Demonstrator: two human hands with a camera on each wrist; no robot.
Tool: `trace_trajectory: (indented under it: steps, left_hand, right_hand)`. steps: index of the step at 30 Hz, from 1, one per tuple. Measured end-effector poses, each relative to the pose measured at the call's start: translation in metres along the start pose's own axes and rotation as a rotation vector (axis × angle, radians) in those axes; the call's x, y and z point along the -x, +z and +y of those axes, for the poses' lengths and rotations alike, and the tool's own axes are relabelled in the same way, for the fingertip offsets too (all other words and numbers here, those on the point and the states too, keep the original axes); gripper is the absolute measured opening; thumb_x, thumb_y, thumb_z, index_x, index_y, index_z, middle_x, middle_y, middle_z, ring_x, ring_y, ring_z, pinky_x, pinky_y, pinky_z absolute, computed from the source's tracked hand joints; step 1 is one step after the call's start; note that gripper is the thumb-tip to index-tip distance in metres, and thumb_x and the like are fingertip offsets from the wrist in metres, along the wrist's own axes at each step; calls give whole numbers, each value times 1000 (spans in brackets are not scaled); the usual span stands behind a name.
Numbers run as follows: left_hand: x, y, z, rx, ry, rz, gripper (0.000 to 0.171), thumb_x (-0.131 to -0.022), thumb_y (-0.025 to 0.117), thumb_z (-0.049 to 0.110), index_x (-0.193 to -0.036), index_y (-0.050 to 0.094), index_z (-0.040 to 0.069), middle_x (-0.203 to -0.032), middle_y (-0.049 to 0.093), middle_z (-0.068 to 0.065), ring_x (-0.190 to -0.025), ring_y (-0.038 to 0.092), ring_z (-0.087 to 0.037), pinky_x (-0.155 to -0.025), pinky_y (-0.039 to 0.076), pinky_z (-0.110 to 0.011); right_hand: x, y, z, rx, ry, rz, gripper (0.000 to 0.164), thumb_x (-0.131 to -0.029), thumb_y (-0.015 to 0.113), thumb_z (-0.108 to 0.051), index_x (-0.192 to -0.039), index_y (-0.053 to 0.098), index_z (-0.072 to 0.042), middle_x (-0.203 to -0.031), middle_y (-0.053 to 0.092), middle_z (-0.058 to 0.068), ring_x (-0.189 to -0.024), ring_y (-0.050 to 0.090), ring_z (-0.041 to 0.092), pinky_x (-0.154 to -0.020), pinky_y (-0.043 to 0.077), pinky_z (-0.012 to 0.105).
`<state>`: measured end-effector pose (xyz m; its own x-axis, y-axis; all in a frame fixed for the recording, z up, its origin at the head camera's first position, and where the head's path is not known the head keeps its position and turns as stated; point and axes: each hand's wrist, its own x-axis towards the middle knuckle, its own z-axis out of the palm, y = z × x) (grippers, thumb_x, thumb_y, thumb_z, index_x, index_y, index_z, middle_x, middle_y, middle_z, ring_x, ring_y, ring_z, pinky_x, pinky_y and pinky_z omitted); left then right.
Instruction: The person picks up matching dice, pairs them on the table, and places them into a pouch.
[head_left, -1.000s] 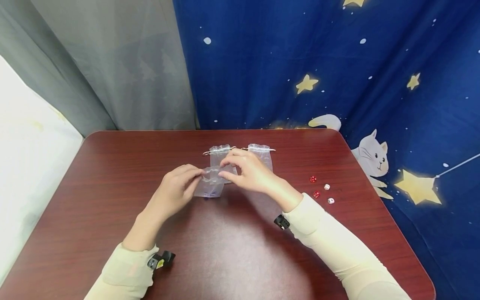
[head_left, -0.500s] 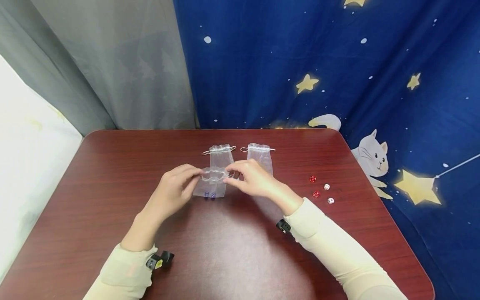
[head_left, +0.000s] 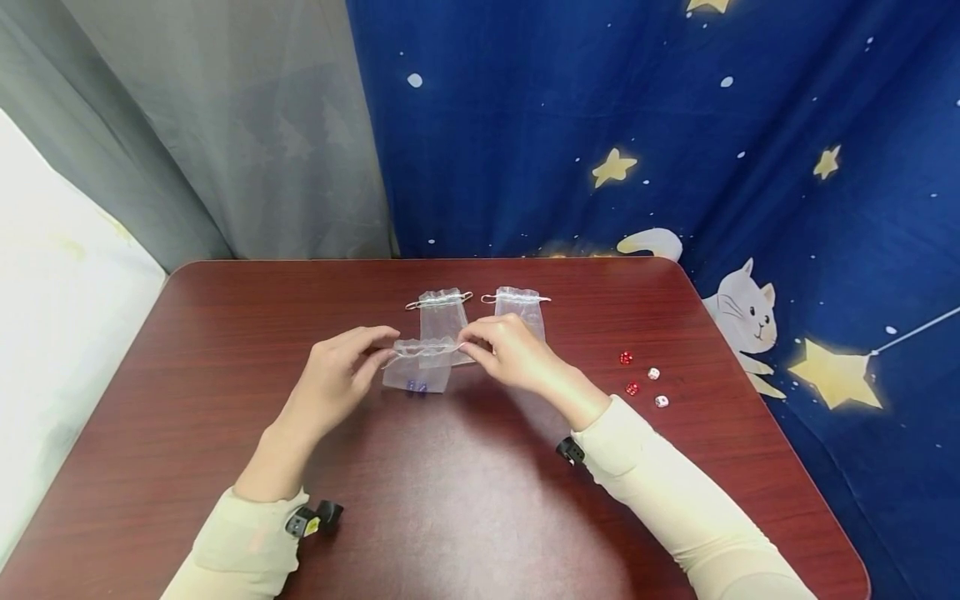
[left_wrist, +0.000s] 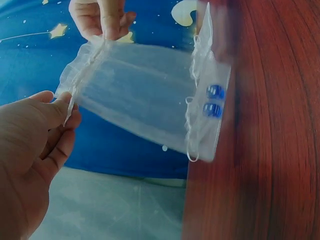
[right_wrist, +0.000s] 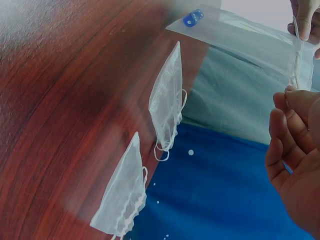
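Observation:
A sheer white drawstring bag (head_left: 417, 372) stands upright between both hands, with two blue dice (left_wrist: 214, 101) at its bottom. My left hand (head_left: 341, 371) pinches the left end of the gathered mouth, where a bit of drawstring pokes out below its fingers in the left wrist view. At the opposite end, my right hand (head_left: 510, 350) pinches the string between thumb and index finger, as the right wrist view shows (right_wrist: 297, 135). The mouth is drawn into a straight line.
Two more sheer bags lie flat behind it, one at the middle (head_left: 441, 312) and one further right (head_left: 521, 307). Right of the hands are two red dice (head_left: 632, 388) and two white dice (head_left: 662, 402) on the brown table (head_left: 465, 500).
The bag's mouth was spread as a loop and is now pulled flat and straight. My right hand has moved rightward; my left hand has shifted slightly left. The blue dice show inside the bag.

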<state>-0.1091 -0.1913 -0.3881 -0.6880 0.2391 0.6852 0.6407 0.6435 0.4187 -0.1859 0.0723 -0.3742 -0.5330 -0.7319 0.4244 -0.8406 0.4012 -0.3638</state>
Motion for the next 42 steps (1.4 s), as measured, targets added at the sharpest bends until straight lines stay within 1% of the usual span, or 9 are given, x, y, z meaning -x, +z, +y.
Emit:
trace_trajectory:
  steps: [4,8,13,19,25,30,33,37,42]
  left_hand:
    - [1,-3,-2,-27,1,4,32,-78,82,-9,-105,73,4,-90,73,-2,-75,65,-11,-67,54,-28]
    - [3,-6,-3,-58,-2,4,28,-79,80,-10,-103,73,4,-90,73,-2,-75,64,-11,-68,53,-28]
    - [4,-12,-3,-84,-8,16,26,-80,78,-12,-100,73,4,-90,73,-2,-77,66,-12,-70,52,-26]
    - [6,-20,-7,-109,-4,64,25,-80,77,-14,-97,74,4,-89,73,-1,-76,66,-13,-69,52,-24]
    - [9,-28,-12,-135,1,103,25,-79,77,-15,-95,76,5,-88,73,-1,-76,67,-15,-71,52,-25]
    - [13,-38,-18,-174,-26,104,26,-79,75,-16,-94,76,4,-89,73,-2,-80,69,-20,-75,51,-27]
    - [14,-46,-22,-195,-46,98,25,-79,75,-16,-95,75,4,-89,73,-3,-80,69,-21,-74,50,-27]
    - [15,-56,-29,-224,-76,94,22,-83,73,-15,-95,75,3,-90,73,-4,-81,69,-21,-75,48,-27]
    - [20,-69,-42,-258,-120,97,20,-86,70,-13,-96,75,4,-90,73,-6,-84,69,-23,-77,47,-29]
  right_hand:
    - [2,-3,2,99,14,2,7,-96,69,-12,-97,75,-9,-88,74,-1,-77,68,11,-71,56,32]
    - [5,-5,4,150,18,24,7,-96,69,-12,-96,75,-9,-86,72,-1,-75,68,12,-69,56,35]
    - [6,-7,6,163,-4,29,6,-96,69,-12,-96,75,-10,-83,70,-2,-72,64,12,-66,55,33]
    - [7,-10,8,158,-15,23,6,-94,69,-7,-93,75,-9,-77,65,-3,-67,58,12,-64,51,30]
    - [4,-8,7,168,-13,27,6,-93,69,-5,-93,75,-8,-78,66,-2,-69,60,13,-66,53,32]
    - [-5,0,3,163,-15,24,6,-94,69,-8,-94,75,-9,-81,67,-2,-74,63,12,-71,55,32]
    - [-12,7,0,157,-19,27,6,-95,69,-9,-95,75,-10,-83,70,-2,-74,63,11,-70,54,32]
    - [-23,16,-4,158,-29,30,6,-94,71,-10,-96,76,-10,-84,71,-2,-73,64,11,-67,54,32]
    - [-38,28,-13,164,-40,-10,6,-95,70,-12,-98,76,-10,-89,74,0,-80,69,14,-73,56,33]
